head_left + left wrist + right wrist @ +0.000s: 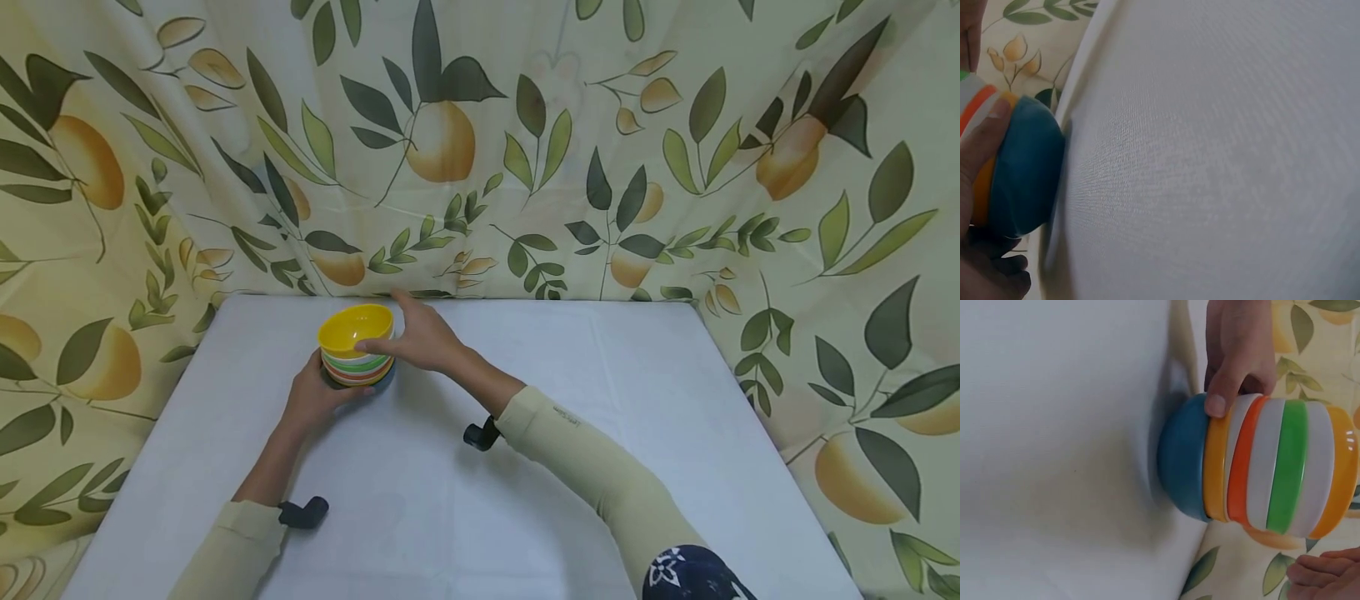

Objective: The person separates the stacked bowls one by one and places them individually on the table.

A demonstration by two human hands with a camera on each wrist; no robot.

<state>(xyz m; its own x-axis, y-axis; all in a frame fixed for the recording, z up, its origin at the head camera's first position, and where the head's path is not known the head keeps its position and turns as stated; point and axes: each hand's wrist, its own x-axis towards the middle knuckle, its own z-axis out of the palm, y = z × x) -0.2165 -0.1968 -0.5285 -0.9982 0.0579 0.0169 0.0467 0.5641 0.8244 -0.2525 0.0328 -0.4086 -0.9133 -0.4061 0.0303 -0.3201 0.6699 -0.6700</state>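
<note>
Watching the head view, I see the stack of bowls (358, 367) toward the table's (570, 500) eleven o'clock, left hand (313, 392) grasping it low; the right hand (426, 335) spreads unclenched by the yellow bowl (343, 330), contact uncertain. On the left wrist, the stack is cut off at nine o'clock. On the right wrist, it looks light, stiff, slick; I'd cradle its lower sides. The left hand's far fingers are hidden.
</note>
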